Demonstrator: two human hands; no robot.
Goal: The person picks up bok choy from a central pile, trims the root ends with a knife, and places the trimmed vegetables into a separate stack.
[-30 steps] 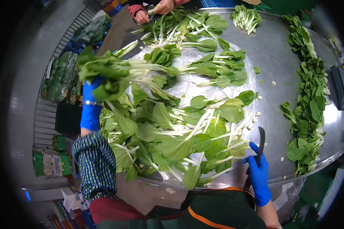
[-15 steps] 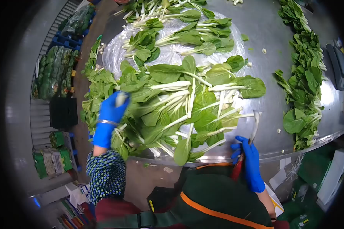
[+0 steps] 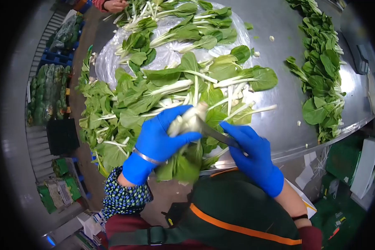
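Observation:
A head of bok choy (image 3: pixel 188 121) is gripped around its white stems by my gloved left hand (image 3: pixel 156 137). Its cut base points up and its leaves hang down toward the table's front edge, slightly blurred. My right hand (image 3: pixel 254 156), also in a blue glove, is closed on a knife whose blade (image 3: pixel 217 135) reaches left to the stems near the base. The knife's handle is hidden in the fist. Beneath and behind both hands spreads a heap of loose bok choy (image 3: pixel 131 102), stalks lying in several directions.
Bunches lie on clear plastic (image 3: pixel 104 62) farther back on the metal table (image 3: pixel 275 50). A long row of bok choy (image 3: pixel 325 62) lines the right side. Another person's hand (image 3: pixel 114 6) shows at the top left. Bagged greens (image 3: pixel 48 93) stand on the floor to the left.
My left hand has moved from the left side of the heap to the middle, with a bok choy in it. My right hand has brought the knife left, its blade now at the stems.

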